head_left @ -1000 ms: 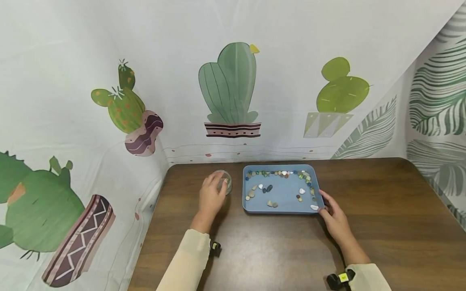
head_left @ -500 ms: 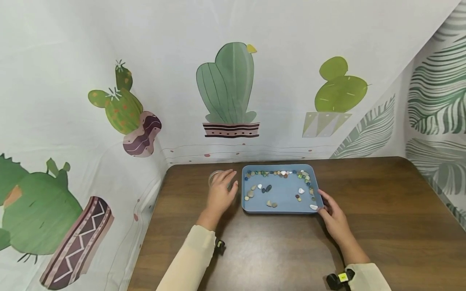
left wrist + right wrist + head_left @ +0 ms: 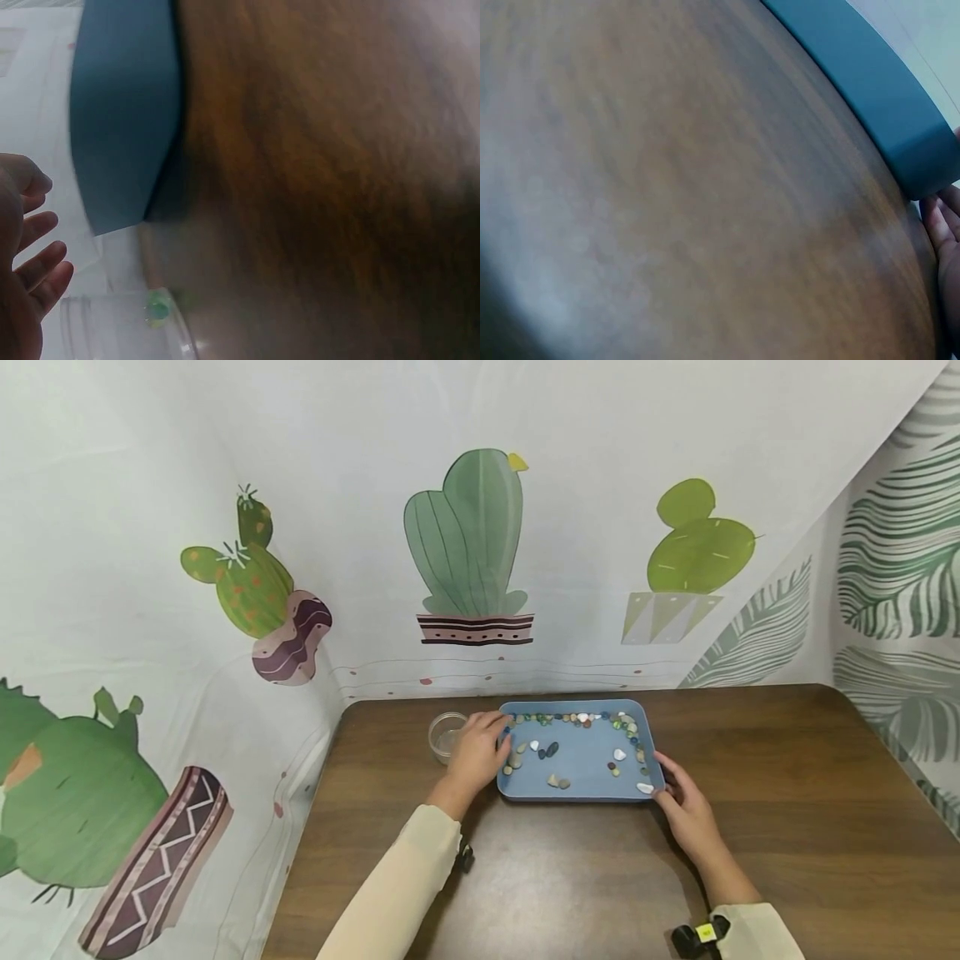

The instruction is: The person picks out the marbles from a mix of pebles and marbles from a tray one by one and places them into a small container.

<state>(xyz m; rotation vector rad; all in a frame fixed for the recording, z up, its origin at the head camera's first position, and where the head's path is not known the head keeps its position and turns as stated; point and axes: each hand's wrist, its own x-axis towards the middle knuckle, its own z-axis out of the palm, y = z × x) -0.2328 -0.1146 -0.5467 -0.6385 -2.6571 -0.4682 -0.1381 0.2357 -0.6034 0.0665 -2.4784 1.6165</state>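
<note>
Head: tray (image 3: pixel 585 768) on table (image 3: pixel 570 868), nr far edge, w/ stones (image 3: pixel 552 748) lined up mostly along far & R sides. L hand (image 3: pixel 474 753) over tray's L rim, fingers relaxed, thumb apart, nothing seen in its grip. R hand (image 3: pixel 692 817) grips tray's nr R corner. Dish (image 3: pixel 442 759) just L of tray.
L wrist: L hand loosely bent; green bit showing at dish.
R wrist: R hand partly cut off, thumb at tray's corner.
</note>
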